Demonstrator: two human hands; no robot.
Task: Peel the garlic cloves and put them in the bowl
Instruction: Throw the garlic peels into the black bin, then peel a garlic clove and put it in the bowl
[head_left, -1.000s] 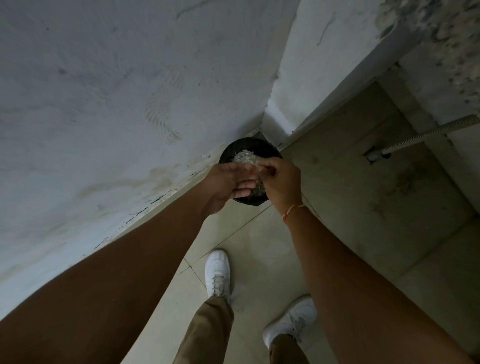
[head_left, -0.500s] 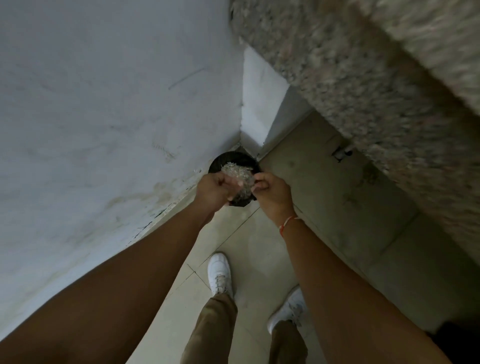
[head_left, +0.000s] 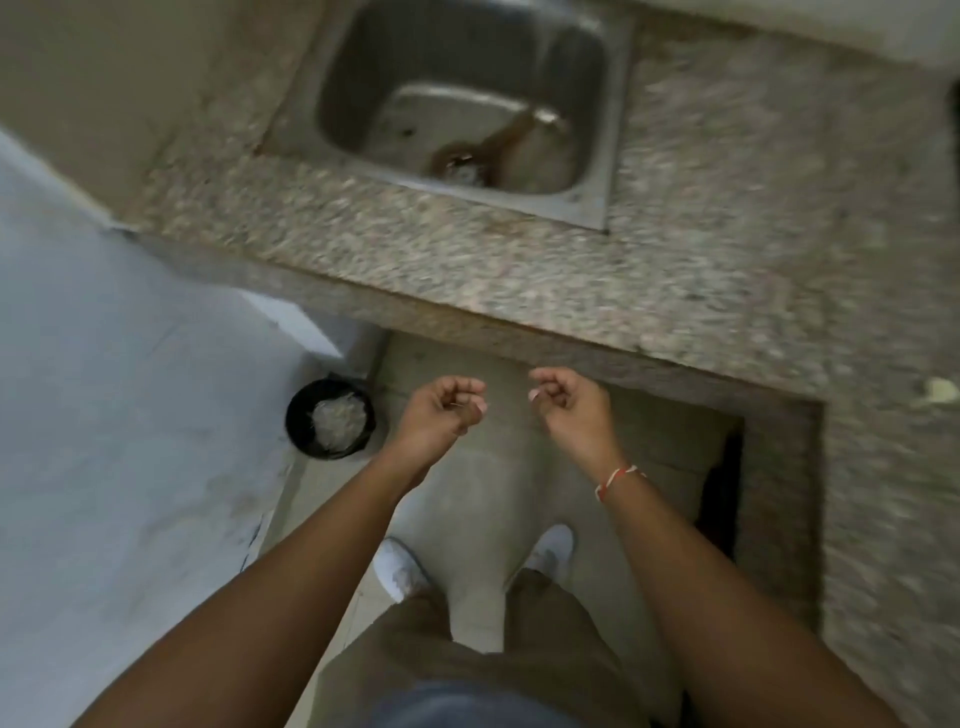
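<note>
Garlic skins, pale and papery, lie heaped in the black bin (head_left: 330, 419) on the floor by the wall, and no whole clove shows anywhere, though a small pale scrap (head_left: 938, 391) lies on the granite counter (head_left: 675, 280) at far right. Half a second ago both hands were together over that bin; now the left hand (head_left: 441, 415) and right hand (head_left: 569, 408) hang apart before the counter, fingers loosely curled, apparently holding nothing. Dumping peel looks finished, and the steel sink (head_left: 597, 171) lies ahead.
</note>
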